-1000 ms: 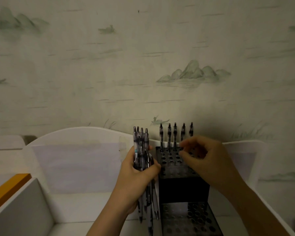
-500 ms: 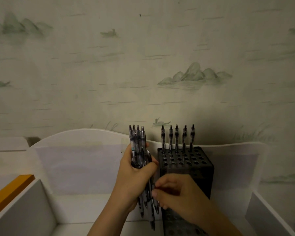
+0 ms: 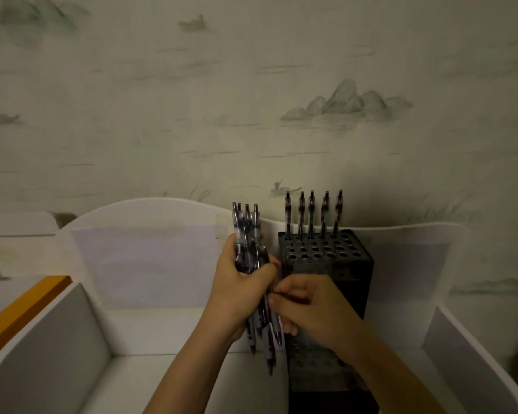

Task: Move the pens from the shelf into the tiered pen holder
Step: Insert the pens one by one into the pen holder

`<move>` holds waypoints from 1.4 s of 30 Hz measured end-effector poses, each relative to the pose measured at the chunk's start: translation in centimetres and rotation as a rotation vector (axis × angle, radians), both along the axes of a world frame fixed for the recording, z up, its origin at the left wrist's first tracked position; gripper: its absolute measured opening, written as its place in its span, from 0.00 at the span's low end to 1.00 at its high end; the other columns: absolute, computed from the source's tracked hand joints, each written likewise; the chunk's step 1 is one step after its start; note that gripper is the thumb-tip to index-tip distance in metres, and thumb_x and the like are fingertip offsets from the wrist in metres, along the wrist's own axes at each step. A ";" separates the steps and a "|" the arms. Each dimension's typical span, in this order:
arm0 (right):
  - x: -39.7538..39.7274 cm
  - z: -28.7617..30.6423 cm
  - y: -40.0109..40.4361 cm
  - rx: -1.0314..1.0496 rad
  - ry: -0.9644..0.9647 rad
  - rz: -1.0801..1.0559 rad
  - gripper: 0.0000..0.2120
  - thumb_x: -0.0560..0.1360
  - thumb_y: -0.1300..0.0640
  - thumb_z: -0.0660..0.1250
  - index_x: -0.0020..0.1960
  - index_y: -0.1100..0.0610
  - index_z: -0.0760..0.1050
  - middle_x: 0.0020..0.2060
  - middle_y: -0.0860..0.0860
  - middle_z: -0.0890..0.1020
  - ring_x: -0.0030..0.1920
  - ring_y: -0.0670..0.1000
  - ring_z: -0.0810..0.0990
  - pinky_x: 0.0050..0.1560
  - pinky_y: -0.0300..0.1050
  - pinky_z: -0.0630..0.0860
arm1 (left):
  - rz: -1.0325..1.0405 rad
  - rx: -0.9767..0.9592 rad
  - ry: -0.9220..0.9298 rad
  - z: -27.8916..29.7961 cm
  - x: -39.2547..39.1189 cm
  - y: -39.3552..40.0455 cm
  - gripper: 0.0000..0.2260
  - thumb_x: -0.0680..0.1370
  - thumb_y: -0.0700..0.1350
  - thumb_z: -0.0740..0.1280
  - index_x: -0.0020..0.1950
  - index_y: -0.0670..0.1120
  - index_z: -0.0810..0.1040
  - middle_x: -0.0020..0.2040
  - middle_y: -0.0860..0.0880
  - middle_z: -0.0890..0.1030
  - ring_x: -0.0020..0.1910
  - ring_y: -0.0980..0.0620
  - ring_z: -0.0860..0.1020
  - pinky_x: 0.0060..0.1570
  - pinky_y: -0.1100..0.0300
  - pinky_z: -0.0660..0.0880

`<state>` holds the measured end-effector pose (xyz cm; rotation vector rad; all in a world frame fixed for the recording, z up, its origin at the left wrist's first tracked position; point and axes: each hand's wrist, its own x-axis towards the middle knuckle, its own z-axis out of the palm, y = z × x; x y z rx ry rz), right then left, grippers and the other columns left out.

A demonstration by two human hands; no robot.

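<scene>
Two hands meet just left of the black pen holder (image 3: pixel 326 261). The left hand (image 3: pixel 240 289) has its fingers (image 3: pixel 268 268) curled round a bundle of pens (image 3: pixel 248 234), gripping it near the middle so the clicker ends stand up above the fist and the tips hang below it. The right hand (image 3: pixel 308 307) has its fingers bent, their tips pinching at one pen of the bundle just under the left fist; whether that pen is fully gripped I cannot tell for sure, but thumb and forefinger close on it.

Five pens (image 3: pixel 311 215) stand upright in the back row of holes on the holder's top tier, well apart from the bundle. A lower tier (image 3: pixel 314 366) with more holes shows below the right wrist.

Holder and hands sit inside a white shelf (image 3: pixel 150 216) with a curved back and side walls. An orange strip (image 3: pixel 21 309) lies at the left edge. Behind is wallpaper (image 3: pixel 347 103) with pale green hills and birds.
</scene>
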<state>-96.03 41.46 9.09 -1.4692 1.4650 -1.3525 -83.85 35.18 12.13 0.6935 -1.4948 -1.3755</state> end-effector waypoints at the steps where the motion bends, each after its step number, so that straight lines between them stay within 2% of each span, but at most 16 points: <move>1: 0.0 -0.1 0.0 -0.006 0.010 -0.007 0.07 0.76 0.63 0.69 0.39 0.56 0.80 0.25 0.51 0.80 0.25 0.47 0.77 0.30 0.41 0.74 | 0.010 -0.003 -0.008 -0.1 0.0 0.0 0.18 0.72 0.28 0.66 0.52 0.50 0.76 0.42 0.43 0.82 0.34 0.52 0.79 0.34 0.58 0.77; 3: 0.1 -0.1 -0.1 -0.012 0.028 -0.021 0.08 0.76 0.63 0.69 0.39 0.55 0.79 0.24 0.51 0.80 0.24 0.47 0.77 0.29 0.40 0.74 | 0.027 -0.014 -0.024 -0.2 -0.1 0.1 0.18 0.72 0.29 0.66 0.51 0.51 0.76 0.44 0.41 0.82 0.36 0.50 0.79 0.36 0.56 0.78; 7: -0.1 0.1 0.1 -0.003 0.078 -0.052 0.08 0.75 0.63 0.70 0.38 0.54 0.79 0.25 0.51 0.81 0.24 0.46 0.76 0.28 0.37 0.73 | 0.011 0.004 -0.018 -0.2 -0.3 0.0 0.18 0.73 0.29 0.66 0.51 0.52 0.76 0.43 0.46 0.84 0.36 0.53 0.81 0.36 0.60 0.78; 11: -0.5 0.2 0.1 -0.018 0.119 -0.071 0.07 0.72 0.64 0.71 0.37 0.54 0.79 0.29 0.55 0.83 0.25 0.45 0.77 0.29 0.36 0.72 | -0.007 0.018 -0.023 -0.1 -0.1 -0.2 0.18 0.73 0.28 0.65 0.53 0.48 0.75 0.45 0.45 0.85 0.37 0.47 0.81 0.38 0.56 0.80; 15: -0.9 0.2 0.1 -0.063 0.237 -0.118 0.08 0.70 0.63 0.72 0.34 0.54 0.78 0.25 0.51 0.80 0.27 0.45 0.77 0.34 0.33 0.72 | -0.008 0.024 -0.026 0.0 0.0 -0.2 0.16 0.73 0.28 0.66 0.53 0.48 0.75 0.47 0.45 0.85 0.39 0.45 0.82 0.33 0.62 0.76; 19: -1.1 0.3 0.3 -0.096 0.327 -0.172 0.12 0.69 0.61 0.73 0.31 0.49 0.76 0.23 0.47 0.76 0.26 0.41 0.73 0.34 0.31 0.72 | 0.005 0.015 -0.049 0.0 0.0 -0.1 0.17 0.73 0.31 0.68 0.51 0.52 0.76 0.47 0.45 0.85 0.41 0.47 0.82 0.33 0.61 0.75; 22: -1.3 0.5 0.7 -0.099 0.357 -0.205 0.08 0.69 0.62 0.73 0.33 0.53 0.78 0.23 0.46 0.76 0.25 0.41 0.74 0.31 0.29 0.70 | 0.020 0.002 -0.066 0.0 0.0 -0.1 0.15 0.73 0.34 0.71 0.50 0.53 0.77 0.46 0.44 0.84 0.40 0.47 0.81 0.36 0.57 0.76; 25: -1.5 0.6 1.0 -0.091 0.380 -0.219 0.04 0.68 0.61 0.74 0.37 0.56 0.81 0.27 0.49 0.80 0.27 0.41 0.76 0.32 0.28 0.71 | 0.020 0.008 -0.074 0.0 -0.2 -0.1 0.15 0.72 0.35 0.72 0.51 0.53 0.77 0.45 0.47 0.84 0.44 0.45 0.83 0.37 0.57 0.76; 29: -2.1 1.1 1.7 -0.081 0.356 -0.254 0.06 0.69 0.61 0.74 0.36 0.53 0.80 0.27 0.45 0.80 0.27 0.41 0.76 0.32 0.29 0.71 | 0.014 0.050 -0.038 0.3 -0.1 0.0 0.15 0.73 0.31 0.69 0.53 0.49 0.75 0.44 0.47 0.84 0.39 0.48 0.85 0.33 0.62 0.76; 32: -3.0 1.6 2.2 -0.137 0.277 -0.285 0.05 0.69 0.60 0.76 0.38 0.54 0.81 0.30 0.47 0.83 0.30 0.43 0.81 0.34 0.32 0.75 | 0.008 0.047 -0.028 0.3 0.1 0.0 0.13 0.75 0.32 0.67 0.54 0.48 0.74 0.45 0.44 0.84 0.37 0.47 0.85 0.37 0.53 0.76; 35: -4.1 2.3 2.6 -0.178 0.201 -0.305 0.04 0.70 0.59 0.75 0.43 0.54 0.82 0.34 0.48 0.85 0.34 0.46 0.84 0.36 0.36 0.78 | -0.004 0.027 -0.023 0.2 0.2 0.1 0.13 0.75 0.31 0.66 0.53 0.48 0.75 0.43 0.40 0.83 0.33 0.48 0.81 0.38 0.52 0.74; 39: -5.5 3.6 2.8 -0.238 0.089 -0.346 0.10 0.71 0.61 0.74 0.48 0.51 0.79 0.35 0.50 0.86 0.34 0.49 0.85 0.35 0.40 0.79 | -0.038 0.035 0.006 0.2 0.1 0.1 0.14 0.75 0.30 0.65 0.52 0.48 0.76 0.40 0.35 0.79 0.32 0.45 0.74 0.35 0.54 0.73; 42: -7.4 4.5 2.4 -0.293 0.072 -0.449 0.09 0.69 0.61 0.76 0.46 0.53 0.80 0.36 0.50 0.86 0.37 0.51 0.85 0.38 0.43 0.81 | -0.053 0.034 0.020 0.3 0.1 0.0 0.13 0.74 0.29 0.65 0.52 0.45 0.76 0.41 0.34 0.77 0.32 0.45 0.72 0.33 0.54 0.72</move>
